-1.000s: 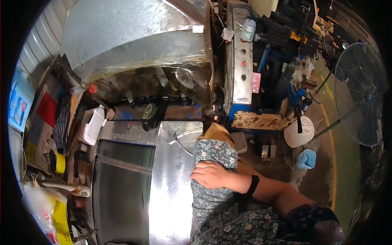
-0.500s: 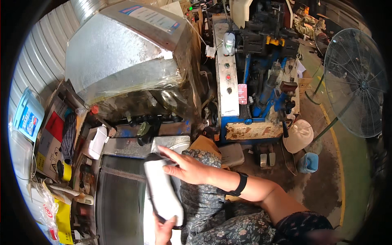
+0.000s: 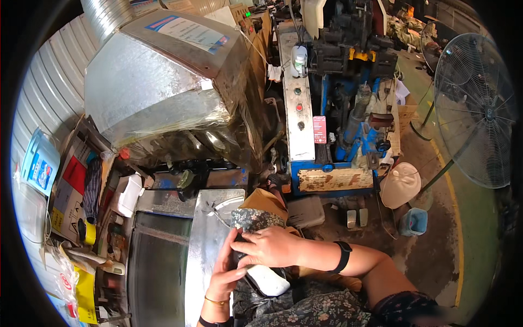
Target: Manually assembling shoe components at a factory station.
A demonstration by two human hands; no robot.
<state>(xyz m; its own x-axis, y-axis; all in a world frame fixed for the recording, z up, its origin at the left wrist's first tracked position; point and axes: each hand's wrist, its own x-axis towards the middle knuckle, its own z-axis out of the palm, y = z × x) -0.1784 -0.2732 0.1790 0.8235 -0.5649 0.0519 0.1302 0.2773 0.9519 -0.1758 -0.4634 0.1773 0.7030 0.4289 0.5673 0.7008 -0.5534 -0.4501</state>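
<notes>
Your left hand (image 3: pixel 224 272) comes up from the lower edge beside the sheet-metal bench (image 3: pixel 204 240), its fingers curled against the left side of a shoe piece (image 3: pixel 264 278), a dark upper with a white sole showing. Your right hand (image 3: pixel 268 246), with a black wristband (image 3: pixel 343 256) on its wrist, lies over the top of the same piece, fingers bent and closed down on it. The shoe piece sits between your two hands, over your lap; its white sole pokes out below your right fingers, and the dark part is mostly hidden under them. Just beyond your knuckles is a patterned cloth (image 3: pixel 250 219). Farther off stands a blue machine (image 3: pixel 338 136) with a grey control panel (image 3: pixel 299 109). A pale plastic jug (image 3: pixel 400 184) rests on the floor, and a big floor fan (image 3: pixel 474 109) stands at the far right.
</notes>
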